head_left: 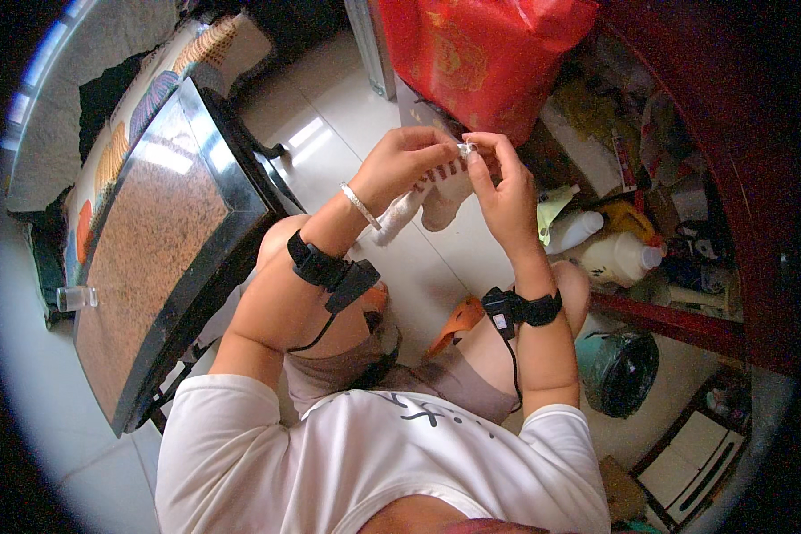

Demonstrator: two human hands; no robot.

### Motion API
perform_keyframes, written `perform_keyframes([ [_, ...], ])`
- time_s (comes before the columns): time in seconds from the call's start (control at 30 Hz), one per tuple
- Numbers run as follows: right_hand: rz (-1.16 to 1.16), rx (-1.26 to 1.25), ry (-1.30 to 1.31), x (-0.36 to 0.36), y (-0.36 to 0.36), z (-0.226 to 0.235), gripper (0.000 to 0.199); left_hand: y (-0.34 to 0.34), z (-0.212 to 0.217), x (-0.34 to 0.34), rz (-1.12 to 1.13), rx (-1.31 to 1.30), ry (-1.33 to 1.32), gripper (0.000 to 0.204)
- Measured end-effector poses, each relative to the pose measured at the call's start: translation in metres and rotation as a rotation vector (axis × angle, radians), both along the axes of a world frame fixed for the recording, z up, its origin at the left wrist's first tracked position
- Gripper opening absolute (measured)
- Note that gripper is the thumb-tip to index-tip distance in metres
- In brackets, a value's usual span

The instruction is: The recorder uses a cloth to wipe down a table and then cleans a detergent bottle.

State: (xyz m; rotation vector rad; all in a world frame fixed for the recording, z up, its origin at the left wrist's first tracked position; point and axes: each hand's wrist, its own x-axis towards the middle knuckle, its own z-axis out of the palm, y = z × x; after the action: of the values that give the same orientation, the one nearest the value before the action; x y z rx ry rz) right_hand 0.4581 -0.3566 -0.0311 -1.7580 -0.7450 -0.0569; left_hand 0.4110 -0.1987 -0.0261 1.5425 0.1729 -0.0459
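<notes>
A pair of pale socks [448, 198] with a reddish pattern hangs between my hands, above the floor and in front of my knees. My left hand [407, 165] is closed, its thumb and fingertips pinching the upper end of the socks. Opposite it, my right hand [505, 182] pinches with thumb and forefinger at the same end. A small whitish piece [466, 149] shows where the fingertips meet. Its kind is too small to make out. Part of the socks' top is hidden behind the fingers.
To the left stands a dark-edged table [165, 231] with a small clear glass [77, 298] on it. A red bag [489, 62] is ahead. On the right, a cream plastic bottle [621, 258] lies among clutter on a dark red shelf, above a lined bin [616, 369].
</notes>
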Motion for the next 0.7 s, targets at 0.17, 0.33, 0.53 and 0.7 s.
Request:
perform_keyframes([
  [0.17,-0.131,0.01,-0.256,0.011,-0.004,-0.004,0.012,-0.001,0.006,0.002,0.037,-0.019,0.028,0.013],
  [0.33,-0.066,-0.047,-0.025,0.002,-0.001,-0.001,0.012,0.0,0.001,0.003,0.025,0.003,-0.058,0.013],
  [0.53,-0.078,-0.029,0.024,0.002,-0.001,-0.008,0.012,-0.003,0.001,0.001,-0.051,0.02,-0.08,0.014],
  [0.7,-0.073,-0.085,-0.047,0.002,-0.002,-0.005,0.01,0.0,0.007,-0.002,-0.095,0.054,-0.041,0.016],
])
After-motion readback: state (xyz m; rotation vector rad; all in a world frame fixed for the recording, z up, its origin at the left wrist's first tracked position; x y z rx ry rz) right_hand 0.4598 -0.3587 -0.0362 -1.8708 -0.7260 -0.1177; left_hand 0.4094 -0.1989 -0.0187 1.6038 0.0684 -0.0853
